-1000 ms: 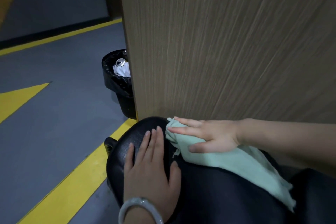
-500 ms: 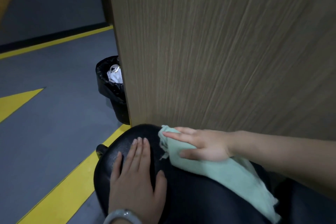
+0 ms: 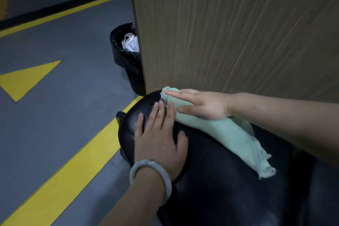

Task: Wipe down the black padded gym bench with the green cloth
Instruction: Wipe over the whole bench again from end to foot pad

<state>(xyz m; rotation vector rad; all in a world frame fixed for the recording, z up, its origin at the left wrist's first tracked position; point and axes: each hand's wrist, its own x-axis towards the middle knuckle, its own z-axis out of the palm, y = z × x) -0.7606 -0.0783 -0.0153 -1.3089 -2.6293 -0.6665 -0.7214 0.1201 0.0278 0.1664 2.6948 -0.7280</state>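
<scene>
**Both hands flat on the bench end, cloth under the right**

The right hand [image 3: 203,105] lies palm down on the green cloth [image 3: 233,134], fingers straight and close together, pressing the cloth onto the black padded bench [image 3: 220,180]. The thumb lies stretched along the cloth's near side. No finger curls round the fabric; it is held only by the weight of the flat hand. The cloth bunches just past the fingertips at the rounded end of the bench, and its loose, frayed tail trails back under the wrist and across the pad toward the near right.

The left hand [image 3: 158,139] rests flat on the bare pad, fingers straight and slightly spread, thumb held out to the side, holding nothing. Its longest fingertips touch or nearly touch the bunched edge of the cloth, just beside the right thumb. A pale bangle [image 3: 152,178] circles the left wrist.

Beyond the right fingertips stands a wood-grain panel [image 3: 229,33]. Beyond the left fingertips, partly hidden by that panel, is a black-lined bin [image 3: 126,60] with white waste inside. A grey floor [image 3: 64,46] with yellow lines [image 3: 69,161] runs out from the left hand's little-finger side.
</scene>
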